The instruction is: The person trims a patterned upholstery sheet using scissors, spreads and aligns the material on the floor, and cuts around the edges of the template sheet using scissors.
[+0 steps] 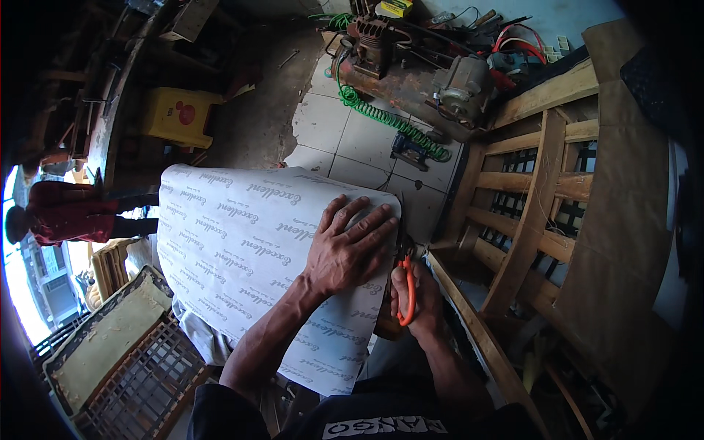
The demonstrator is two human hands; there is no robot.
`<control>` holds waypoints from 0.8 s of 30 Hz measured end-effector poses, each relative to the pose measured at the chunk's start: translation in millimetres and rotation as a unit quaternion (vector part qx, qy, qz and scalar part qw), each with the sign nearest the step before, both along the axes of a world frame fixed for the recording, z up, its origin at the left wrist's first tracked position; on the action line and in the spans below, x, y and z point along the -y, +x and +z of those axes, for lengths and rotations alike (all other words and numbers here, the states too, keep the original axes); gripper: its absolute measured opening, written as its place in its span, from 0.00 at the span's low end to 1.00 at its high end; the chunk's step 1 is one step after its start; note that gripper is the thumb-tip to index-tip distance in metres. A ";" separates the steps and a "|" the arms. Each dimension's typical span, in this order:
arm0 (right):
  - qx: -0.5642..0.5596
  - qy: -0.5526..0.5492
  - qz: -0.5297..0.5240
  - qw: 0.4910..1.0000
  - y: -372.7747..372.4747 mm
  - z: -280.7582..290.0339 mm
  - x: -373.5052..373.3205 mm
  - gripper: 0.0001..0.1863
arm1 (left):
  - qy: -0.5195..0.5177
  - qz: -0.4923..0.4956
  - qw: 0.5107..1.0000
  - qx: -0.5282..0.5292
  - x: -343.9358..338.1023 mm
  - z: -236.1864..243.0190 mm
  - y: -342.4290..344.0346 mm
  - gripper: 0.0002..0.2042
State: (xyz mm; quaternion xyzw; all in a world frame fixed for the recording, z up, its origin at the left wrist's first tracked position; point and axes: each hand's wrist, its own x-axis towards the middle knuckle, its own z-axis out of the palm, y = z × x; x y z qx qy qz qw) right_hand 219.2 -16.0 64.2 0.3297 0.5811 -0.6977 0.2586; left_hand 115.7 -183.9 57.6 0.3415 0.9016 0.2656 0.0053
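Observation:
A large white sheet (235, 242) with grey printed lettering is spread over a raised surface in front of me; what carries it is mostly hidden. My left hand (345, 249) lies flat on the sheet near its right edge, fingers stretched out. Just right of that edge, my right hand (418, 297) is closed round a pair of scissors (409, 293) with orange handles. Their dark blades point away from me along the sheet's edge, and I cannot make out how far they are apart.
Wooden slatted frames (524, 213) stand close on my right. Ahead are an air compressor (370, 48), a coiled green hose (378, 110) and floor tiles (323, 114). A yellow stool (180, 117) is at far left. A webbed frame (139, 367) is lower left; a person (70, 213) in red stands beyond it.

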 end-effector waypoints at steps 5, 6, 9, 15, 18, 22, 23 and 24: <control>-0.029 0.049 -0.035 0.998 -0.1 -5.1 5.3 0.21 | 0.003 0.023 1.000 -0.006 4.7 -0.7 15.6 0.26; -0.056 0.053 -0.066 0.995 1.3 -3.2 6.7 0.18 | -0.010 0.037 0.999 0.002 7.7 -0.6 27.1 0.27; -0.166 0.088 -0.073 0.979 10.5 8.6 11.2 0.13 | 0.033 0.083 0.996 0.027 23.7 1.7 79.1 0.29; -0.216 0.200 -0.047 0.954 81.3 47.0 45.4 0.16 | -0.018 0.140 0.984 0.106 123.0 6.1 239.4 0.29; -0.259 0.256 -0.034 0.931 126.6 62.8 98.1 0.16 | -0.046 0.172 0.977 0.119 230.1 4.2 341.4 0.27; -0.295 0.212 -0.009 0.932 177.5 85.2 204.8 0.13 | -0.072 0.463 0.862 0.193 409.3 -23.3 492.2 0.21; -0.288 0.161 0.015 0.944 187.0 92.4 234.5 0.13 | -0.021 0.574 0.761 0.301 456.6 -31.7 532.0 0.20; -0.294 0.109 0.064 0.947 197.6 102.7 261.0 0.14 | -0.036 0.646 0.668 0.368 500.5 -39.1 570.1 0.20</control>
